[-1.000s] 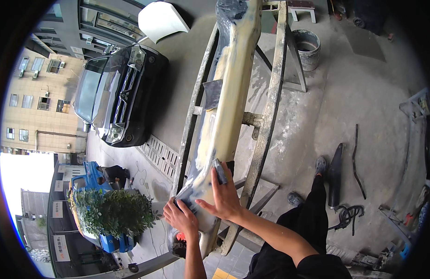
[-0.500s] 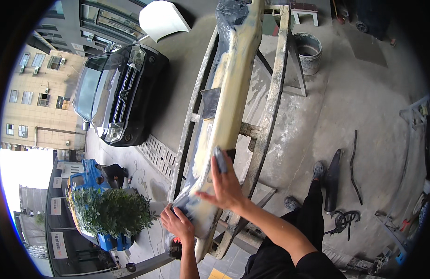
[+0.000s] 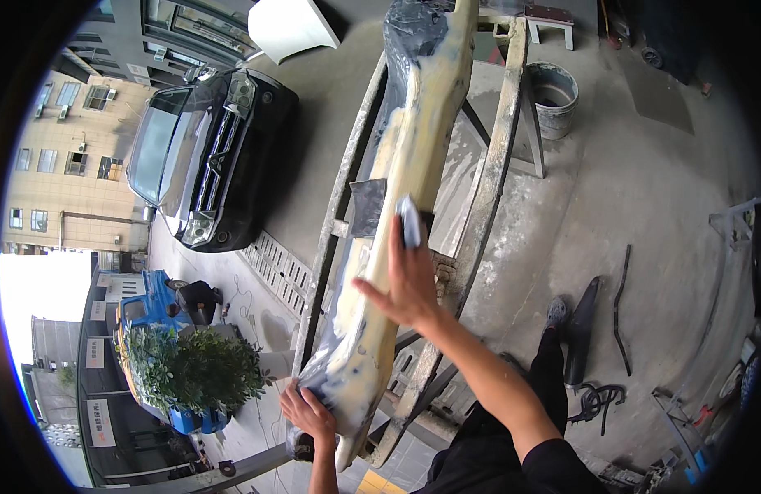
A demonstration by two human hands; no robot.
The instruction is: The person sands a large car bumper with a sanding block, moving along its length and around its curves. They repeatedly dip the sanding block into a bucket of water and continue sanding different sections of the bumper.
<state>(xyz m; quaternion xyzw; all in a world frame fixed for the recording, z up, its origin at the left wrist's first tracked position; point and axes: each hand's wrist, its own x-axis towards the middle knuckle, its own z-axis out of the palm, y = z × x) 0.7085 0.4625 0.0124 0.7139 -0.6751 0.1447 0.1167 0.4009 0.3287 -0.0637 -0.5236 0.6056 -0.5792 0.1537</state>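
Head: right hand hides most of sanding block on bumper.

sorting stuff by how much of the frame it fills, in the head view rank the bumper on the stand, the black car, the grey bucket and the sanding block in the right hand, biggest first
1. bumper, spanning most of the picture's height
2. black car
3. grey bucket
4. sanding block, under the right hand

The car sits farther off, so this ranks only apparent size.

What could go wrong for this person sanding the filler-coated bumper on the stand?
1. The bumper lies loosely along a narrow stand; only the left hand steadies its end, so it may slip.
2. The right hand presses a small sanding pad near the edge; it could slide off.
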